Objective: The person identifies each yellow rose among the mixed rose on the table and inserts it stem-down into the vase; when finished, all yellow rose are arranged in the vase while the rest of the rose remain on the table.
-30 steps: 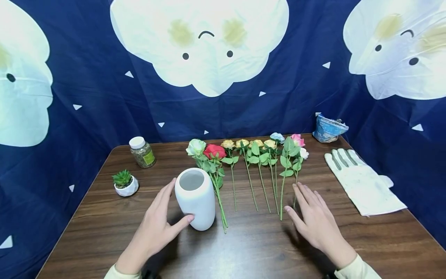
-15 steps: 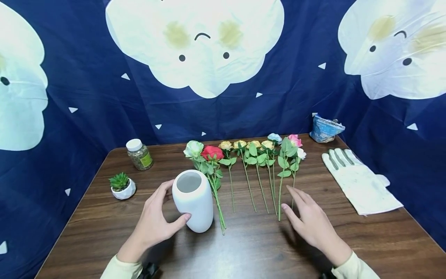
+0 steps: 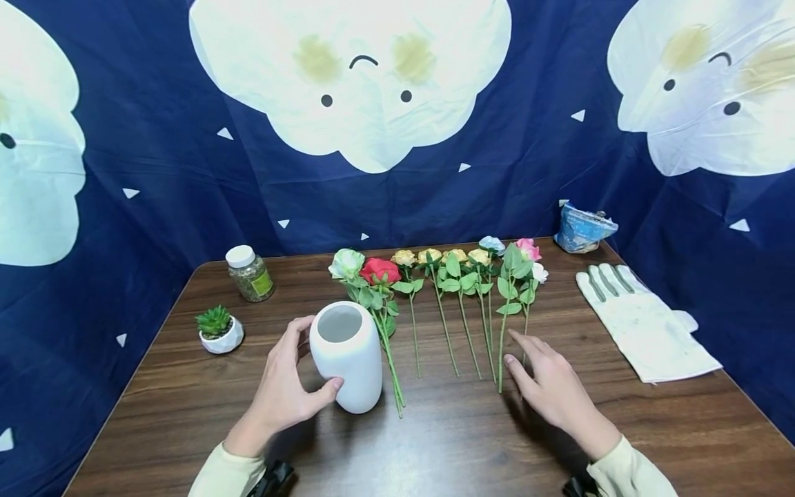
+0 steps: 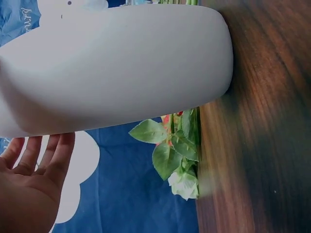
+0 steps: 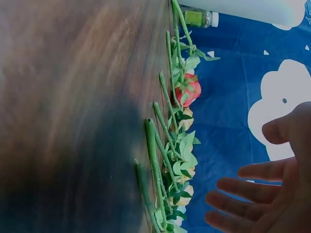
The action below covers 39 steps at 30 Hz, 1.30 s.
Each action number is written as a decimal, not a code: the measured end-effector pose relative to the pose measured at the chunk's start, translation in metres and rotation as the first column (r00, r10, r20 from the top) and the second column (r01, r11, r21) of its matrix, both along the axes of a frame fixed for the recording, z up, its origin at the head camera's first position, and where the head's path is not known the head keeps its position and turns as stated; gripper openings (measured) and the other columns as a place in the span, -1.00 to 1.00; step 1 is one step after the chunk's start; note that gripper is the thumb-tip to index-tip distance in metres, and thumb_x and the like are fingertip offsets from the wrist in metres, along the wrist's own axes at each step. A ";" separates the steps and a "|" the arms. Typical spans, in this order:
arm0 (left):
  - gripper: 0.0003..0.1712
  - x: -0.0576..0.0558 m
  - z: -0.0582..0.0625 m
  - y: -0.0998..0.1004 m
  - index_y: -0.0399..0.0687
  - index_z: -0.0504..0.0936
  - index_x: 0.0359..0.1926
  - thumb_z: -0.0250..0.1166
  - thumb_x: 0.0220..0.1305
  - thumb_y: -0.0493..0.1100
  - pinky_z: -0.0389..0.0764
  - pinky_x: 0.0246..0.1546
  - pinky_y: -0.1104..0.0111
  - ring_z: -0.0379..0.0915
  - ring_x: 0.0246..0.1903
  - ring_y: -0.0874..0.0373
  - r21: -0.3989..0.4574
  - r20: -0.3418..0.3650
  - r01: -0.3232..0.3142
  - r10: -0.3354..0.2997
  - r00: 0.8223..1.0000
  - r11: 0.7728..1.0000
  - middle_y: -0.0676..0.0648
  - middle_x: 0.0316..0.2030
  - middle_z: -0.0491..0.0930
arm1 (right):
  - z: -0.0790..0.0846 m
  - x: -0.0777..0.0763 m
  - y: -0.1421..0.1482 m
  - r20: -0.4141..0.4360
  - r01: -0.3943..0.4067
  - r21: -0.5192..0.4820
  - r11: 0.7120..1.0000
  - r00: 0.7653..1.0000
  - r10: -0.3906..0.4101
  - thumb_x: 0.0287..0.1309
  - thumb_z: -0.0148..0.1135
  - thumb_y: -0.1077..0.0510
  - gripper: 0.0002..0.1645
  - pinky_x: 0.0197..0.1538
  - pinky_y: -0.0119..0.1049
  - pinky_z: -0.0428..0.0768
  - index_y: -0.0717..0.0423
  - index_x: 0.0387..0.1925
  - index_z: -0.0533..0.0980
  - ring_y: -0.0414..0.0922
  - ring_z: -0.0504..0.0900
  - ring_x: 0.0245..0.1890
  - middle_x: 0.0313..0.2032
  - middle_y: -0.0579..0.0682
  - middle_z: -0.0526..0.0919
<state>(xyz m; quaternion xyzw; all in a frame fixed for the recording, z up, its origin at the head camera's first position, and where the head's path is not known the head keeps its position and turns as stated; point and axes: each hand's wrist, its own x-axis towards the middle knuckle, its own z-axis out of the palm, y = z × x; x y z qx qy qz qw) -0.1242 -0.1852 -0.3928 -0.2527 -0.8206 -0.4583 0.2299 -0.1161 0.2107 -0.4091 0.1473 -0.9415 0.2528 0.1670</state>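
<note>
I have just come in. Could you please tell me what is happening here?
A person's left hand holds a white vase that stands on the wooden table. The right hand is open, holding nothing, near the flowers lying on the table. No flower is in the vase.

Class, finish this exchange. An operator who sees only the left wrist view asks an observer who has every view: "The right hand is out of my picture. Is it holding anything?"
Observer: No, the right hand is empty; the right wrist view shows its fingers apart with nothing between them.
Operator: I get only the side of the vase. Does any flower stand in it?
Observer: None does; the head view looks into its mouth, and no flower sticks out.
Operator: What lies flat to the right of the flowers?
Observer: A white glove, its fingers pointing toward the backdrop.
</note>
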 end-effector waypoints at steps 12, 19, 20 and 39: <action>-0.11 -0.004 -0.003 -0.002 -0.34 0.52 0.16 0.59 -0.36 -0.33 0.62 -0.05 0.62 0.60 -0.12 0.32 0.088 -0.050 0.043 -0.038 0.998 0.995 -0.16 -0.06 0.64 | -0.004 -0.029 0.004 0.185 0.081 -0.198 0.977 0.982 -0.044 0.40 0.18 0.16 -0.56 0.04 0.04 0.69 0.33 0.19 0.59 0.07 0.76 -0.09 -0.09 0.13 0.80; -0.11 -0.003 -0.002 -0.004 -0.31 0.54 0.15 0.61 -0.38 -0.32 0.64 -0.10 0.61 0.61 -0.14 0.32 0.090 -0.062 0.037 -0.032 0.998 0.995 -0.16 -0.06 0.65 | 0.000 -0.053 0.005 0.291 0.114 -0.316 0.942 0.956 -0.019 0.45 0.14 0.15 -0.58 -0.11 -0.34 0.68 0.36 0.17 0.59 0.01 0.78 -0.22 -0.20 0.16 0.80; -0.11 -0.003 -0.002 -0.005 -0.31 0.54 0.15 0.61 -0.38 -0.31 0.64 -0.10 0.61 0.62 -0.14 0.32 0.088 -0.061 0.036 -0.031 0.998 0.995 -0.16 -0.06 0.65 | 0.000 -0.057 0.005 0.316 0.116 -0.350 0.929 0.949 0.001 0.46 0.12 0.16 -0.57 -0.13 -0.38 0.70 0.39 0.18 0.57 0.03 0.79 -0.22 -0.18 0.21 0.79; -0.13 -0.004 -0.006 -0.003 -0.33 0.53 0.16 0.61 -0.33 -0.29 0.66 -0.10 0.58 0.62 -0.13 0.30 0.103 -0.047 0.042 -0.038 0.998 0.994 -0.19 -0.05 0.65 | -0.001 -0.101 0.001 0.488 0.200 -0.628 0.752 0.854 0.181 0.59 -0.13 0.14 -0.39 0.01 -0.30 0.74 0.65 0.33 0.29 -0.12 0.76 -0.11 0.16 0.54 0.55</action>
